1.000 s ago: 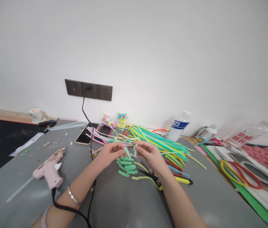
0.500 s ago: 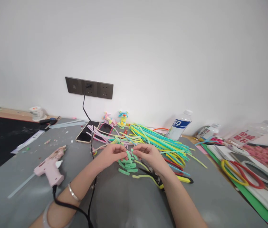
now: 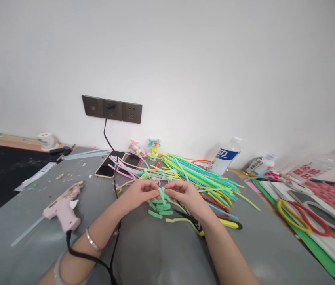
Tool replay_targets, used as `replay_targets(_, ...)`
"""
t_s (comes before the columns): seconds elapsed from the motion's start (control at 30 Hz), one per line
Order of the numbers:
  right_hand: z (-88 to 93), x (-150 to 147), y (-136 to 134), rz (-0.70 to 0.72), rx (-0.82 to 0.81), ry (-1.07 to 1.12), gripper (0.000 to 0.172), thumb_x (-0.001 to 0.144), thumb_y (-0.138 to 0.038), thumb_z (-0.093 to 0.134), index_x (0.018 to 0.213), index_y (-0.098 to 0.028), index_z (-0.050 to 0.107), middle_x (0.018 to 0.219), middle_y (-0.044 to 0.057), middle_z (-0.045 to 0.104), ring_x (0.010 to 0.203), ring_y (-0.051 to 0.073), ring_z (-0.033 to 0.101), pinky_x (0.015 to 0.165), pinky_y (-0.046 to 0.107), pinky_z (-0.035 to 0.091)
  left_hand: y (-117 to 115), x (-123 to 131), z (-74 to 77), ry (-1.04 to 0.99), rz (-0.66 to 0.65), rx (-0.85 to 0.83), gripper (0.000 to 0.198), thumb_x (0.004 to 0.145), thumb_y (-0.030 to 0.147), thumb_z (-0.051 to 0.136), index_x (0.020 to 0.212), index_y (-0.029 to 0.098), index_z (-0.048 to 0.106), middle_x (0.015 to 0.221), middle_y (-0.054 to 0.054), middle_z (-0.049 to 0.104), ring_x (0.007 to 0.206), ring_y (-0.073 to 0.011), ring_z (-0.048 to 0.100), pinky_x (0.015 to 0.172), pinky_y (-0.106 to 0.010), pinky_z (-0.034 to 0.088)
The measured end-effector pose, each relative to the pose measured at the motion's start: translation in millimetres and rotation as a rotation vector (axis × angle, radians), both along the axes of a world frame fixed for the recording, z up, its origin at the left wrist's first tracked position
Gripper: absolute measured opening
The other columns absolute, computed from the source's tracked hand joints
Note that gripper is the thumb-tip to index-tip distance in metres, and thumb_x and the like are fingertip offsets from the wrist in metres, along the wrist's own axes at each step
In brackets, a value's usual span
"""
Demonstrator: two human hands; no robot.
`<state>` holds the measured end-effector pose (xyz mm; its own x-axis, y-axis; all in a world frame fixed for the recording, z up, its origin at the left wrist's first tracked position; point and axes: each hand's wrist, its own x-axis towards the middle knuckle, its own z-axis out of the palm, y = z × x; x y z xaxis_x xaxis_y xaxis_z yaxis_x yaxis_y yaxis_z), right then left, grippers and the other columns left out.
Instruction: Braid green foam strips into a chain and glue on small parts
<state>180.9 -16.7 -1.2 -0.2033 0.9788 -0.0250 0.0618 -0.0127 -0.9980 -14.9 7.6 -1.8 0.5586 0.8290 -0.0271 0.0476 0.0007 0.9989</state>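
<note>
Between my hands is a small green pipe cleaner piece (image 3: pixel 163 194), bent or joined to another. My left hand (image 3: pixel 140 194) pinches it from the left, thumb against forefinger. From the right, my right hand (image 3: pixel 183 194) grips it the same way, fingertips close to those of the left. Just below lie several short cut green pipe cleaner pieces (image 3: pixel 155 214) on the grey table (image 3: pixel 143 253). Partly under my right wrist are yellow-and-black handled pliers or cutters (image 3: pixel 228 224); their exact kind is hidden. A pale yellow pipe cleaner (image 3: pixel 182 220) curves beside them.
A pink glue gun (image 3: pixel 63 209) lies at left, its black cord (image 3: pixel 90 258) passing my left forearm. Behind my hands are a bundle of pipe cleaners (image 3: pixel 203 180), a phone (image 3: pixel 108 165) and two small figures. A bottle (image 3: pixel 225 156) stands back right; scissors (image 3: pixel 294 215) lie at right.
My hands have drawn slightly closer together. The green pieces, held a little apart before, now meet between my fingertips.
</note>
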Motion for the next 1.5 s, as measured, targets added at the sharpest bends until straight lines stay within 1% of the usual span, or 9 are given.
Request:
replay_targets(0.23,-0.4,-1.3,0.4,0.017,-0.012,0.012,0.026,0.068,-0.039,0.079,0.079,-0.016,0.071,0.067,-0.001,0.063,0.058,0.011,0.052,0.053,0.024,0.043,0.7,-0.1,1.0,0.048,-0.011,-0.003,0.017,0.077,0.032,0.068,0.077,0.015,0.068,0.070,-0.002,0.069,0.062,-0.0124,0.057,0.057,-0.022,0.039)
replay_targets(0.4,1.1,-3.1,0.2,0.015,0.005,0.028,0.025,0.067,-0.038,0.079,0.076,-0.017,0.068,0.065,-0.002,0.061,0.057,0.012,0.052,0.052,0.024,0.043,0.0,-0.2,0.9,0.051,-0.012,-0.007,0.016,0.078,0.031,0.065,0.078,0.015,0.067,0.071,-0.002,0.070,0.063,-0.0122,0.056,0.059,-0.022,0.039)
replay_targets(0.6,1.2,-4.5,-0.2,0.003,0.011,0.030,0.024,0.068,-0.037,0.079,0.076,-0.017,0.069,0.066,-0.001,0.062,0.057,0.011,0.052,0.051,0.024,0.044,0.5,-0.8,-0.7,0.045,-0.008,0.001,0.015,0.079,0.030,0.064,0.077,0.015,0.067,0.071,-0.002,0.069,0.063,-0.0121,0.056,0.059,-0.022,0.039)
replay_targets(0.93,1.0,-6.9,-0.5,-0.011,0.024,0.009,0.025,0.067,-0.038,0.079,0.076,-0.016,0.069,0.063,-0.002,0.061,0.055,0.011,0.053,0.051,0.024,0.046,0.4,-0.6,-0.8,0.039,0.004,0.005,0.016,0.078,0.031,0.067,0.077,0.015,0.068,0.070,-0.002,0.069,0.067,-0.0146,0.061,0.064,-0.024,0.043)
replay_targets(1.17,1.9,-7.5,-1.1,-0.008,0.021,0.013,0.025,0.068,-0.037,0.078,0.076,-0.017,0.068,0.062,-0.002,0.060,0.055,0.011,0.052,0.050,0.024,0.045,1.5,-0.8,-2.5,0.027,0.002,0.029,0.015,0.078,0.030,0.065,0.076,0.015,0.068,0.070,-0.002,0.069,0.067,-0.0147,0.062,0.066,-0.025,0.044)
replay_targets(1.5,1.0,-8.3,-1.1,-0.006,0.005,0.045,0.026,0.066,-0.037,0.080,0.076,-0.017,0.067,0.064,-0.002,0.064,0.057,0.011,0.056,0.057,0.026,0.048,1.2,0.1,-1.8,0.020,0.018,0.028,0.016,0.077,0.031,0.066,0.075,0.015,0.068,0.069,-0.002,0.069,0.068,-0.0155,0.063,0.069,-0.026,0.046)
